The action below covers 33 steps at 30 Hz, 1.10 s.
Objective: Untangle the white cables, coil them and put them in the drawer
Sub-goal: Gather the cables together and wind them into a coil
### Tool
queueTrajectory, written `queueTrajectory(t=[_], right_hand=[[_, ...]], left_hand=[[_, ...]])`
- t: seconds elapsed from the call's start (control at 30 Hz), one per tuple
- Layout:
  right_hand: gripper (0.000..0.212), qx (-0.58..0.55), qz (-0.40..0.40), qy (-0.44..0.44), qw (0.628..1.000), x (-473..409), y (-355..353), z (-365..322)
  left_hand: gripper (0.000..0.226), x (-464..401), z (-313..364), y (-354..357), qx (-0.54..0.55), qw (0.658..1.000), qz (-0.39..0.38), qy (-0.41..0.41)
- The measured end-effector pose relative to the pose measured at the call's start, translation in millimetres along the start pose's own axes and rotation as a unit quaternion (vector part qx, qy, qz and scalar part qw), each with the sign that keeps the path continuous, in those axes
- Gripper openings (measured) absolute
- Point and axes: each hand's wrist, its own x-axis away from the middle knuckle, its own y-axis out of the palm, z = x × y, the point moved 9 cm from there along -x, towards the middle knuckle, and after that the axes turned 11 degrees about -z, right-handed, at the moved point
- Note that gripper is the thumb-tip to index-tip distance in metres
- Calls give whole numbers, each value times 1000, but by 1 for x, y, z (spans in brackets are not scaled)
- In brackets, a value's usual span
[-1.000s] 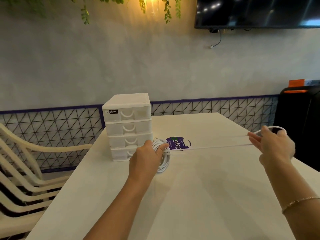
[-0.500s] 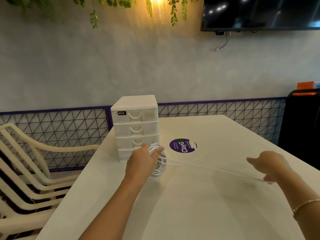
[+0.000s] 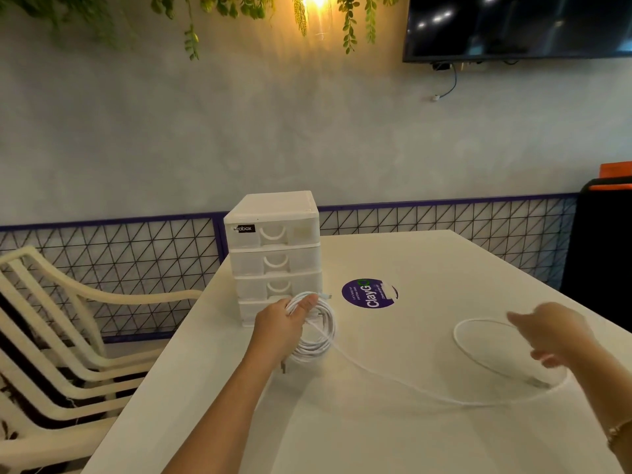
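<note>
One head view: left hand (image 3: 278, 331) grips coiled white cable (image 3: 316, 331) over the table (image 3: 393, 422), just in front of closed drawer unit (image 3: 275, 254). Right hand (image 3: 554, 336) blurred, grip unclear; loose cable loop (image 3: 460, 343) beside it.

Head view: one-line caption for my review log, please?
Left hand grips coiled white cable beside closed drawer unit; right hand guides the loose loop.

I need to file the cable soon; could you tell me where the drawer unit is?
The drawer unit stands at the table's far left corner, just behind the left hand.
</note>
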Motion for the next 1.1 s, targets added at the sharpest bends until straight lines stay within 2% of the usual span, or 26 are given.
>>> queueTrajectory(t=[0.07, 0.13, 0.23, 0.3, 0.37, 0.43, 0.5, 0.53, 0.6, 0.7, 0.77, 0.87, 0.97, 1.03, 1.1], right_hand=[[44, 125, -39, -116, 985, 28, 18, -56], [43, 107, -129, -258, 951, 73, 50, -114], [59, 104, -221, -374, 895, 135, 98, -162], [79, 125, -245, -383, 882, 150, 128, -168], [85, 99, -253, -353, 895, 152, 143, -166], [66, 74, -249, -317, 912, 149, 146, -164], [30, 135, -214, -322, 912, 152, 137, -168], [22, 172, -175, -350, 904, 155, 129, -174], [26, 214, -139, -413, 874, 167, 120, -185], [25, 253, -159, -483, 823, 185, 122, -188], [28, 226, -162, -514, 811, 185, 115, -190], [24, 157, -117, -542, 818, 166, 95, -200], [21, 122, -61, -537, 832, 145, 74, -210], [17, 88, -56, -530, 842, 132, 70, -213], [14, 44, -71, -499, 862, 118, 75, -211]], left_hand=[[45, -1, -2, 12, 60, 998, -27, -12], [45, -1, -1, 23, 78, 996, -46, -14], [43, -1, -1, 31, 75, 996, -51, -14], [42, -2, -4, 32, 72, 996, -46, -21], [43, -2, -9, 31, 57, 997, -39, -27], [43, -2, -11, 31, 36, 998, -36, -24], [44, -2, -10, 31, 21, 999, -35, -13], [45, -1, -8, 32, 17, 999, -36, -8], [49, 2, -3, 37, -2, 999, -40, -4], [50, 5, 0, 45, -16, 999, -48, -4], [43, 7, 3, 46, -12, 999, -50, 8], [25, 10, 12, 47, -6, 997, -64, 48], [45, 13, 18, 53, 49, 992, -101, 59], [59, 15, 20, 55, 76, 989, -113, 62], [60, 18, 23, 55, 87, 986, -127, 71]])
